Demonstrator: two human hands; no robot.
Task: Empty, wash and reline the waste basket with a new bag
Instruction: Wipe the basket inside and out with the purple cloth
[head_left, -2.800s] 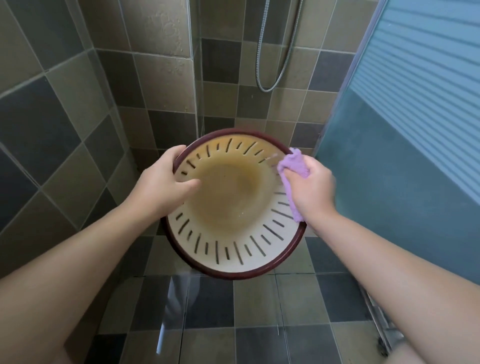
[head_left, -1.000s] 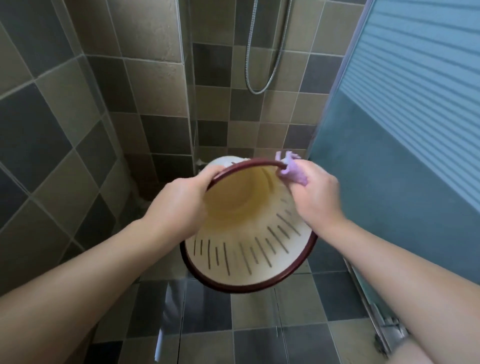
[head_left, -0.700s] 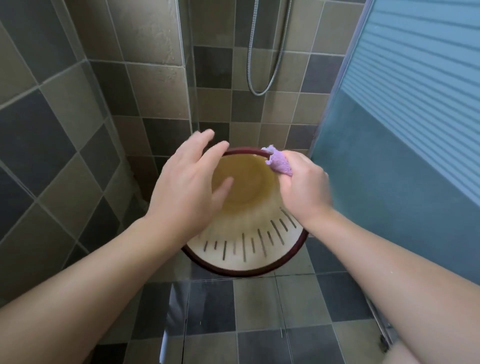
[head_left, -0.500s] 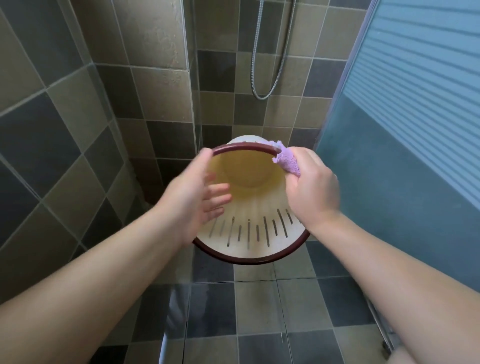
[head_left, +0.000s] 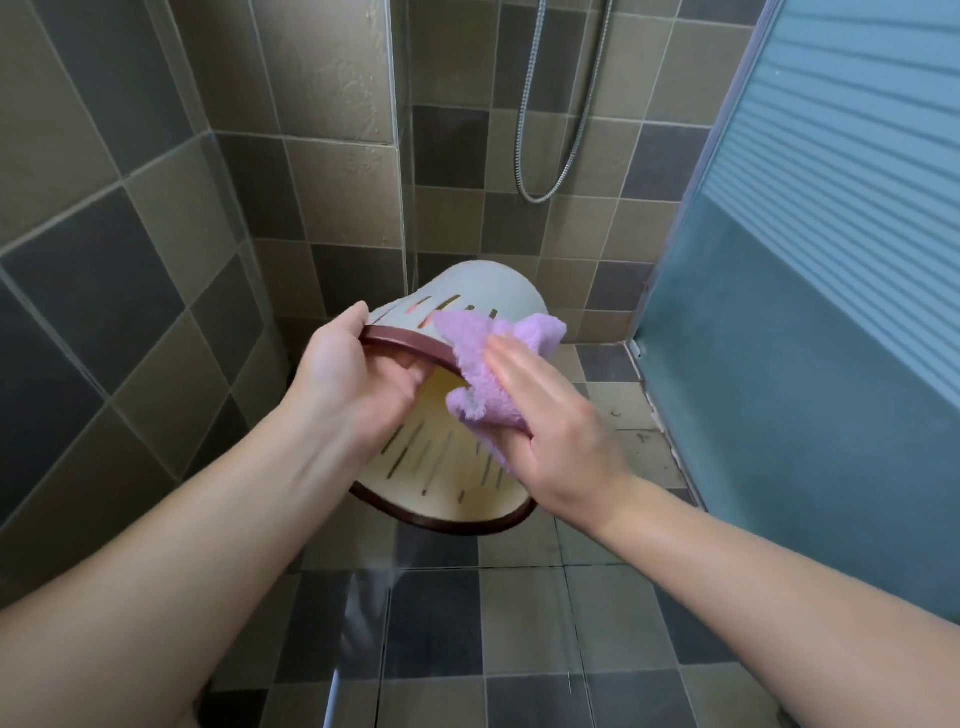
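One waste basket (head_left: 470, 296) up at centre frame, one purple cloth (head_left: 485, 358) draped on its rim at two o'clock. Two hands in play: left hand (head_left: 348, 387) at nine o'clock, right hand (head_left: 558, 436) at four. One shower hose (head_left: 563, 156) hanging at twelve.

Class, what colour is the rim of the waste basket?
Dark maroon rim, seen in the head view.
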